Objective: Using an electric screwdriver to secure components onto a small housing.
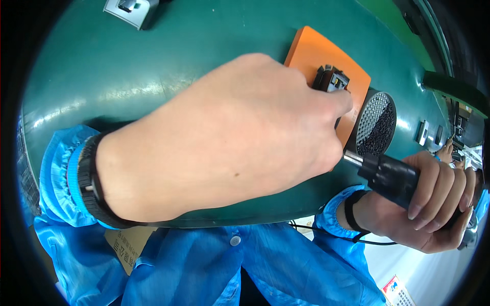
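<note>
Nearest: loose blue smock (184,270) over the lap, elastic cuffs gathered behind the wrists — presumably keeps fabric off the work. Black band (92,178) at the left wrist, another dark band (350,210) at the right. Thin black cord (375,243) runs under the right wrist; can't trace where it ends.

Right hand (439,204) is closed firmly around a black cylindrical hand tool with a silver metal shaft (390,176). Fingers wrap the barrel, shaft points left, tool lies near flat — reads as a carrying or ready grip. Shaft end disappears at the left hand, so can't tell if it touches anything.

Left hand (255,120) reaches across the bench, back up, fingers curled under. Index finger lies against the small black boxy component with metallic details (331,79), likely steadying it. Palm side hidden; can't tell what it grips, if anything.

Component sits on an orange flat rounded-corner pad (309,46), partly under the left hand; pad probably protects it and gives contrast. Round dark-rimmed dish (392,109) stands just right of the pad, tiny black pieces (377,135) heaped to one side over a silver dimpled base — handy for the right hand.

Far: silver metal bracket (133,14) at the green bench's (214,35) upper left, well apart from the work.
</note>
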`<action>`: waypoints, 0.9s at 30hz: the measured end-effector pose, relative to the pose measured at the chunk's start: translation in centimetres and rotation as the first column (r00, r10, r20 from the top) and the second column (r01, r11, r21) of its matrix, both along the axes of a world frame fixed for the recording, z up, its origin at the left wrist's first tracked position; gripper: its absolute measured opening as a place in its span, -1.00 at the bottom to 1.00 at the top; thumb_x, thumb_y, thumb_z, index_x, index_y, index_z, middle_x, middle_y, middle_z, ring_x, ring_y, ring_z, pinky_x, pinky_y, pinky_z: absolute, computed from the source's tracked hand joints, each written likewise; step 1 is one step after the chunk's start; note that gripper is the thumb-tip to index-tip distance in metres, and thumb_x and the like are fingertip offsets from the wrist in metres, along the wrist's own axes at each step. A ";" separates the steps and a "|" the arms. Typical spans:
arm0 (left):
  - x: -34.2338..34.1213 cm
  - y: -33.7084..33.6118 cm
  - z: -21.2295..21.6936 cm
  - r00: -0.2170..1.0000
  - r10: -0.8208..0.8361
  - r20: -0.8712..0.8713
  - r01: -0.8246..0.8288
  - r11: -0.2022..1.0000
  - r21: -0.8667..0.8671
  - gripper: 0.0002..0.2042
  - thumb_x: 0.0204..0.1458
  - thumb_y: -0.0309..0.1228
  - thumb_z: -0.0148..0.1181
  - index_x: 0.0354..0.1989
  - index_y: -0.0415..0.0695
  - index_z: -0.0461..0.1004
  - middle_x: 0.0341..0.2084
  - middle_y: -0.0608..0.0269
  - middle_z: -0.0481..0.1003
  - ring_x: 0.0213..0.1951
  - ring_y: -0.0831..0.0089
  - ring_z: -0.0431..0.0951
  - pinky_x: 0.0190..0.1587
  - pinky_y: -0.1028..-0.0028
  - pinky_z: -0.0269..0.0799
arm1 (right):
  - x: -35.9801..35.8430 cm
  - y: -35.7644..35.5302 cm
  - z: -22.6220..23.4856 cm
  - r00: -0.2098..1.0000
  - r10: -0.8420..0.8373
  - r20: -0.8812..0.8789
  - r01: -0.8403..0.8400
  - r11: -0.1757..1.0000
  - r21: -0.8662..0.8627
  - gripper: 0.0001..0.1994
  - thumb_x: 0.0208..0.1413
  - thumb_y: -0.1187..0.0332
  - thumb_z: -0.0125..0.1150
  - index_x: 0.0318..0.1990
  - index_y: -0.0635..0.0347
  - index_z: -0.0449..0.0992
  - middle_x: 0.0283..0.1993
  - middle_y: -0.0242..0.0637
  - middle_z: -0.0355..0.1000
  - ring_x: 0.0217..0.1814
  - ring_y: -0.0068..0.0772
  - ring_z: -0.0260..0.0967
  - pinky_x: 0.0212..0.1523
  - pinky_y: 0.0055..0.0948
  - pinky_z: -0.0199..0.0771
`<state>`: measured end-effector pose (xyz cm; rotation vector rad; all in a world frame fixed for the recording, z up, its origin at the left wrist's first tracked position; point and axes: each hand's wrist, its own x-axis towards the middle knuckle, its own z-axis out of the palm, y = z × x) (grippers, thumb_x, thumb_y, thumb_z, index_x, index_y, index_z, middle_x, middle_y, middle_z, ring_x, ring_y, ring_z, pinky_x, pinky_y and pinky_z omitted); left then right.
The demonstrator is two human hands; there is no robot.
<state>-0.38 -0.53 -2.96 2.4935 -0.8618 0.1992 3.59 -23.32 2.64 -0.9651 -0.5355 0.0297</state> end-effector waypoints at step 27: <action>0.9 0.1 0.1 0.998 -0.051 -0.036 0.053 0.997 0.050 -0.80 0.05 -0.36 0.41 -0.46 -0.24 0.62 -0.20 0.26 0.50 -0.54 0.42 0.53 -0.49 0.40 0.52 | 0.8 1.1 -0.5 0.999 -0.033 -0.010 0.034 0.989 0.141 -0.87 0.23 0.41 0.15 -0.31 0.06 0.29 -0.69 -0.51 0.28 -0.70 -0.69 0.24 -0.59 -0.65 0.42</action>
